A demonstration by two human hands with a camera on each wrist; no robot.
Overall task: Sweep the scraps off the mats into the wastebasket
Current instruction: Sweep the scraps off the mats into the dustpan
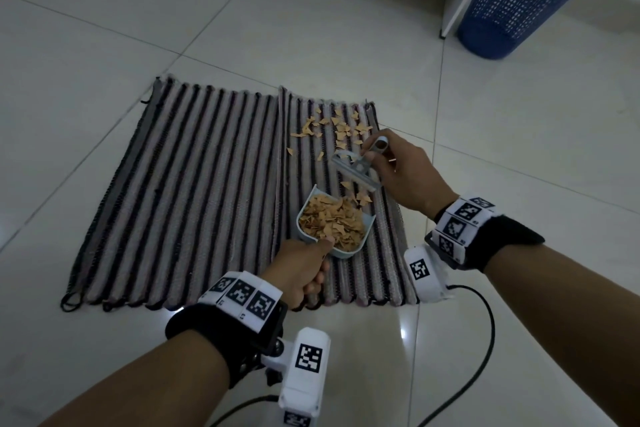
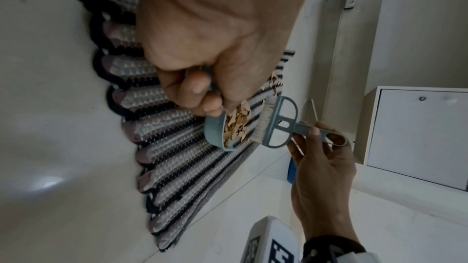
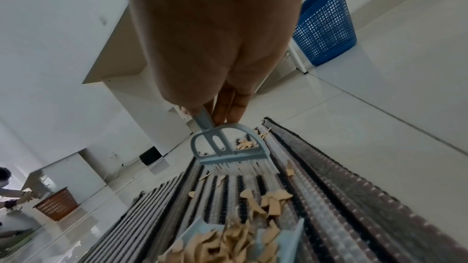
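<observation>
Two striped woven mats (image 1: 194, 191) lie side by side on the pale tiled floor (image 1: 519, 156), their inner edges touching. On the right-hand mat we see thin tan paper scraps (image 1: 332, 128): one loose cluster at the far end, a few beside the brush, too many to count. We judge them feather-light and easily scattered, so short, gentle strokes seem wise. The left hand (image 1: 304, 270) has its grip curled round the handle of one pale blue plastic dustpan (image 1: 332, 222), already heaped with scraps and resting on the mat. We judge the pan stiff and light, best kept level and carried by that handle. The right hand (image 1: 405, 173) pinches the handle of one pale blue bristle brush (image 1: 356, 170), its white bristles just beyond the pan's mouth. One blue mesh wastebasket (image 1: 523, 0) stands well apart, beside white furniture.
</observation>
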